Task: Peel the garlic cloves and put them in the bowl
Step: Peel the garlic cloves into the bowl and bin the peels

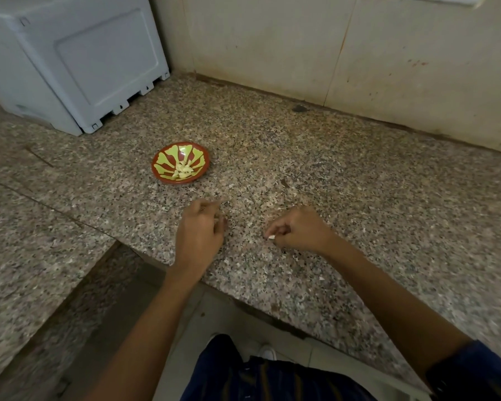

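Note:
A small red bowl (159, 175) with a yellow-green pattern stands on the speckled granite counter (344, 183). Several peeled garlic cloves (183, 169) lie in its bottom. My right hand (298, 227) hovers low over the counter to the right of the bowl and pinches a small white garlic piece (271, 237) at its fingertips. My left hand (200, 230) is just in front of the bowl, fingers curled; something pale shows at its fingertips, but what it is cannot be made out.
A pale blue-grey plastic box (70, 62) stands at the back left on the counter. A beige tiled wall (330, 47) runs along the back. The counter's front edge (243, 296) drops to the floor near my legs. Bits of garlic skin (320, 277) lie scattered on the granite.

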